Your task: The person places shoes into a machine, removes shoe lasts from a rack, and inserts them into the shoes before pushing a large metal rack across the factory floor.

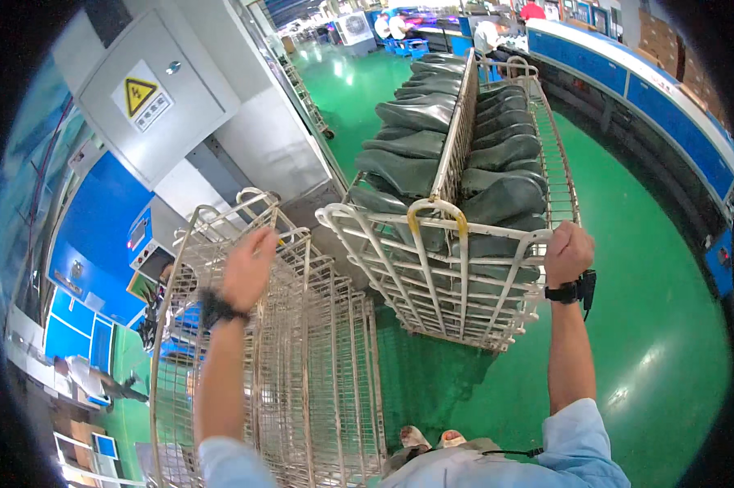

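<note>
My right hand [569,254] is closed around the near right corner of a white wire cart [437,259]. Dark green, glossy, boot-shaped pieces [504,153] lie stacked in rows on both sides of the cart's upright middle divider [458,122]. To the left, my left hand [248,267] hovers over the top of a second wire cart [306,358], in which no such pieces show. Motion blur and the angle hide how the left fingers are set, and whether they touch its bars. A dark band circles each wrist.
A grey electrical cabinet [154,96] with a yellow warning sign stands at the upper left, beside a pale pillar [269,134]. Blue-panelled machinery [668,106] curves along the right. People work at the back. Green floor [635,325] runs beside the loaded cart.
</note>
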`<action>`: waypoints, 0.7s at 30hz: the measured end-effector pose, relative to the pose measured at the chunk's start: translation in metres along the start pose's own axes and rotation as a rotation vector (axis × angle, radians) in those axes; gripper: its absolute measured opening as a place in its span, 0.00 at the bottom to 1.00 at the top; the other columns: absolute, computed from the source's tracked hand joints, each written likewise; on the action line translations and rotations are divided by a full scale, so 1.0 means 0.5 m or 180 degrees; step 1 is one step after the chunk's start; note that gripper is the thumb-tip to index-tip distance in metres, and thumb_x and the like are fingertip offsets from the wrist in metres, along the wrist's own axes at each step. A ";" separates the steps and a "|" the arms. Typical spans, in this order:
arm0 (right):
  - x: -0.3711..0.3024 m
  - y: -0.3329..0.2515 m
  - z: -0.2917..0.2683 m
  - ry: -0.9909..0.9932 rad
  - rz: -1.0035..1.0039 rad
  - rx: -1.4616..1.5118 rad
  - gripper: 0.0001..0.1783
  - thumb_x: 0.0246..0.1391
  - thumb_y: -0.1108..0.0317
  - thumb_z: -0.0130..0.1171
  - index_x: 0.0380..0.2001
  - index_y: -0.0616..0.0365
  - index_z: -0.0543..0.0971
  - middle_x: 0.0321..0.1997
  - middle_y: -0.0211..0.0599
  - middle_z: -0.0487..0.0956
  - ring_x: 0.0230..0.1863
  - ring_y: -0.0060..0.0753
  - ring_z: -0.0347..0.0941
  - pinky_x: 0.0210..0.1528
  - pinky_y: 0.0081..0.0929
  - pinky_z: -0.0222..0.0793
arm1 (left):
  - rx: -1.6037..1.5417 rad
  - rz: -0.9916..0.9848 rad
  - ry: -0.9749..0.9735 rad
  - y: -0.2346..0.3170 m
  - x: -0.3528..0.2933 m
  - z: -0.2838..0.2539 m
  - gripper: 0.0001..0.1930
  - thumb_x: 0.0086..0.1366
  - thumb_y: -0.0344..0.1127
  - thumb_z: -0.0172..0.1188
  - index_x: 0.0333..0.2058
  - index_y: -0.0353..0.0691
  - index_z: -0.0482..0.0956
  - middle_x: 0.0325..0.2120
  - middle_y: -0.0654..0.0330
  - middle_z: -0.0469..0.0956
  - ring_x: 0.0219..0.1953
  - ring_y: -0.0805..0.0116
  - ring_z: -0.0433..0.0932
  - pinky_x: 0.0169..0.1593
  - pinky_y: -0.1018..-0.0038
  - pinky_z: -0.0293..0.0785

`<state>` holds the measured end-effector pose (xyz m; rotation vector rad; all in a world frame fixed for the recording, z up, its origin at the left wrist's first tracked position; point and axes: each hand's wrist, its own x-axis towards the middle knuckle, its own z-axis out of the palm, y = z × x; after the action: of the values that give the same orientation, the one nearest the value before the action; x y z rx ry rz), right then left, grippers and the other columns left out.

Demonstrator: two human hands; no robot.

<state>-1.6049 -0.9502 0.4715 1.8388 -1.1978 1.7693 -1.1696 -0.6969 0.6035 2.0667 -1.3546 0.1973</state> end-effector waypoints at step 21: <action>-0.042 0.068 0.076 -0.0205 0.0252 0.0144 0.19 0.64 0.61 0.43 0.25 0.64 0.74 0.24 0.44 0.75 0.28 0.43 0.72 0.33 0.36 0.67 | -0.1587 0.0163 0.1336 -0.108 0.222 0.456 0.23 0.69 0.43 0.44 0.21 0.31 0.76 0.17 0.48 0.75 0.22 0.49 0.73 0.30 0.60 0.65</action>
<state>-1.6025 -0.9908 0.4344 1.9123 -1.2811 1.8056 -1.1222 -0.9028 0.4533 1.4767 -1.0652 0.2670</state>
